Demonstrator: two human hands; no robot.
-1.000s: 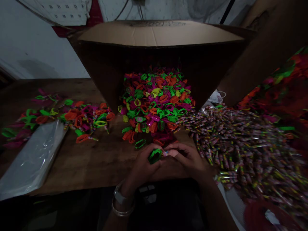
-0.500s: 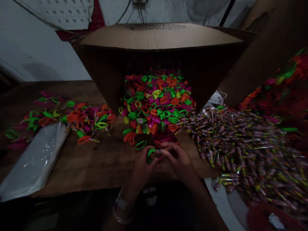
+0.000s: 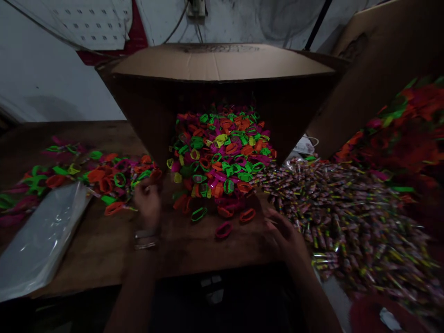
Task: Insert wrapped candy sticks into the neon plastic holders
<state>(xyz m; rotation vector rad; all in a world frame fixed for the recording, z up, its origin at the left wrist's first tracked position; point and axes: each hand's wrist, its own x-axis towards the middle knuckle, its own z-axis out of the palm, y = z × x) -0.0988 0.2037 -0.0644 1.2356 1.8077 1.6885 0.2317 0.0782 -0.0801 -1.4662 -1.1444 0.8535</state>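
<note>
My left hand (image 3: 147,201) is stretched out to the left, at the edge of a pile of plastic rings with sticks in them (image 3: 114,178). It is blurred and its fingers do not show clearly. My right hand (image 3: 282,231) rests low on the wooden table (image 3: 114,245), at the near edge of a heap of wrapped candy sticks (image 3: 347,208). Its fingers are loosely apart with nothing seen in them. Between my hands lie loose rings, one pink (image 3: 224,229) and one orange (image 3: 247,215).
A cardboard box on its side (image 3: 222,64) spills green, pink and orange rings (image 3: 222,152) onto the table. A stack of clear plastic bags (image 3: 45,236) lies at the left front. A second cardboard sheet (image 3: 378,55) leans at the right.
My hands were together at the middle on a green ring and a stick. They have parted: the left went out to the left pile, the right to the candy heap.
</note>
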